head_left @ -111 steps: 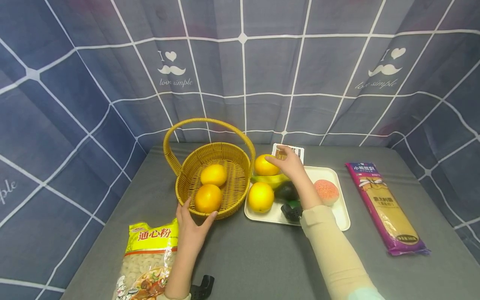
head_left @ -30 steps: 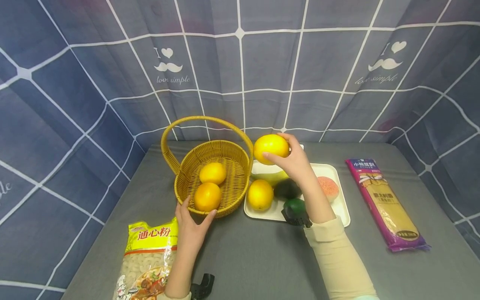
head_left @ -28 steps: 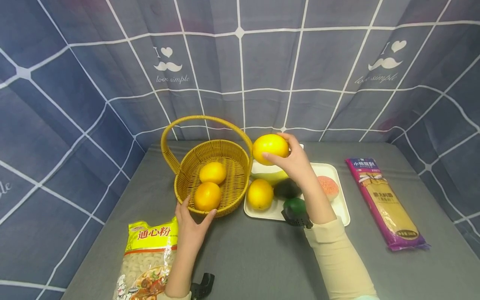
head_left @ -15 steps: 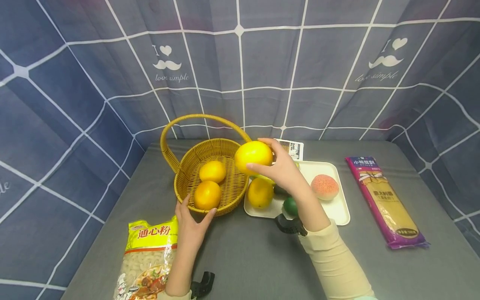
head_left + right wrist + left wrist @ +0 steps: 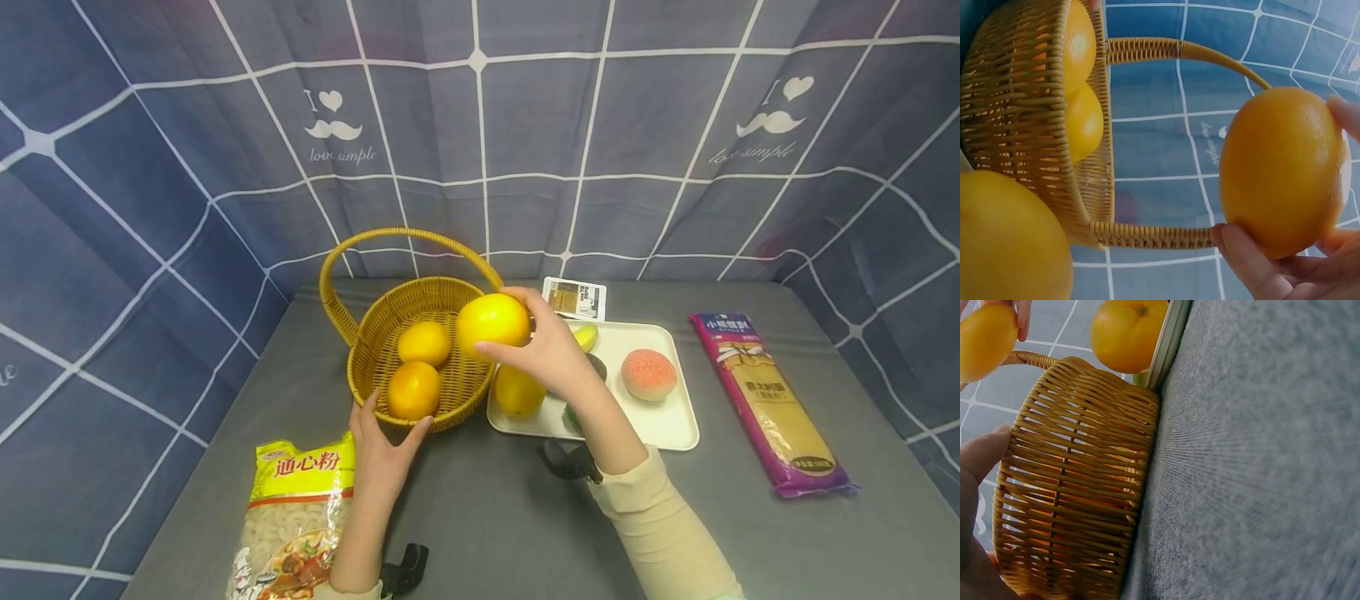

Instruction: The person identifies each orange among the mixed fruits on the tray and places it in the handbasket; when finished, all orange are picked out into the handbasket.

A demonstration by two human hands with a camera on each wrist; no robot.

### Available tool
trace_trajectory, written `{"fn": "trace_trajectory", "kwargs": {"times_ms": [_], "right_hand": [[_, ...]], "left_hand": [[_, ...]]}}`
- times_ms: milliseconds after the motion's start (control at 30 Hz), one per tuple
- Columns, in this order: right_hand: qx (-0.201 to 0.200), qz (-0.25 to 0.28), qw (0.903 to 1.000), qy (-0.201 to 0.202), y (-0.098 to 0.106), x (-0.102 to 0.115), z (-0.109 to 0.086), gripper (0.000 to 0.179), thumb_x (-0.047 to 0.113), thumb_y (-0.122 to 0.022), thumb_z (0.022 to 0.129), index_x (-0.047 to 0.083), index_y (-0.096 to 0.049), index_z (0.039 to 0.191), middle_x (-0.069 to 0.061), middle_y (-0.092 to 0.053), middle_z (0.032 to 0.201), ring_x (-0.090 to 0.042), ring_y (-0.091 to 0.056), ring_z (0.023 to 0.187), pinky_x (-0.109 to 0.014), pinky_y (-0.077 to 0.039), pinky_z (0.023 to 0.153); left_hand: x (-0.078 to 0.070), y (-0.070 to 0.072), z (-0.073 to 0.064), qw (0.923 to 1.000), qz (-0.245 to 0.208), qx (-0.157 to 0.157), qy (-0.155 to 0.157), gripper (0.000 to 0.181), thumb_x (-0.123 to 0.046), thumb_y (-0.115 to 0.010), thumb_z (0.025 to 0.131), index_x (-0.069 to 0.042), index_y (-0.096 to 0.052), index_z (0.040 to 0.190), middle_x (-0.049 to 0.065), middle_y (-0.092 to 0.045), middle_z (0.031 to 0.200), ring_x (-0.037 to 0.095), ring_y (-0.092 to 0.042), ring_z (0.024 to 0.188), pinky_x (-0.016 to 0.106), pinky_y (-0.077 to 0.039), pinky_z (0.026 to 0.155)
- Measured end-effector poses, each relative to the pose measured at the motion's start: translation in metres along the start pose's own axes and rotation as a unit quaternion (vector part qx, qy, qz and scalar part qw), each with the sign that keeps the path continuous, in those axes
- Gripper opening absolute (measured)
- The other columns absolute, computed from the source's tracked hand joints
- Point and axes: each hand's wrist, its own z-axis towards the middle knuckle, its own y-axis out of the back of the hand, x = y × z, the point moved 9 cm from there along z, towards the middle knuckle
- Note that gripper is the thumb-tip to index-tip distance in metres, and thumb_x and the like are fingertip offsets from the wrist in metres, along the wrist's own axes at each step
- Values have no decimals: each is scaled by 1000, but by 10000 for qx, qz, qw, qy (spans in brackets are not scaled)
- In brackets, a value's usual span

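Between the thumb and fingers of my right hand (image 5: 551,350) is a smooth oval orange (image 5: 491,325), held up over the right rim of a wicker basket (image 5: 472,371). Two more oranges (image 5: 414,390) lie inside the basket at its front left. My left hand (image 5: 384,462) grips the near rim, its thumb (image 5: 985,453) at the edge in the left wrist view. Partly behind my right hand, another orange (image 5: 519,392) sits on a white tray (image 5: 660,429). The right wrist view shows the held orange (image 5: 1282,172) beside the basket's arched handle (image 5: 1154,237).
The tray also holds a peach (image 5: 649,375), a banana (image 5: 586,337) and dark green produce, partly hidden. A small packet (image 5: 575,298) lies behind it. A pasta bag (image 5: 772,408) is at right, a macaroni bag (image 5: 300,517) at front left. The handle (image 5: 408,233) arches over the basket.
My right hand has taken the orange from the back of the tray, lifted it and carried it left to the basket's rim. My left hand has stayed in place.
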Motion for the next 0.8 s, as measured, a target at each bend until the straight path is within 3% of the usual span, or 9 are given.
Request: {"fn": "trace_trajectory", "kwargs": {"times_ms": [167,467,800], "right_hand": [[232,43,9997,-18,-12,-2,1,79,45,-82,72,24,-45,139,-1,-53,128,-24,-57,105,-42,-50,84],[629,-352,9973,168,-46,-19,13,78,42,-82,72,20,-47,138,-4,-56,126,-23,-59,100,-42,-49,85],[649,-572,9957,318,-71,-34,28,80,43,-84,70,14,-49,136,-2,-58,123,-21,-59,99,-41,-49,86]], "left_hand": [[0,0,1,10000,-17,14,6,94,-48,-74,82,-14,-21,152,21,3,157,46,-11,141,65,-26,103],[-2,-1,0,10000,76,3,33,94,-47,-74,82,-12,-22,151,22,2,157,46,-12,141,65,-25,103],[-1,0,0,9999,112,13,35,94,-49,-73,82,-13,-21,151,23,1,157,46,-13,140,65,-26,103]]}}
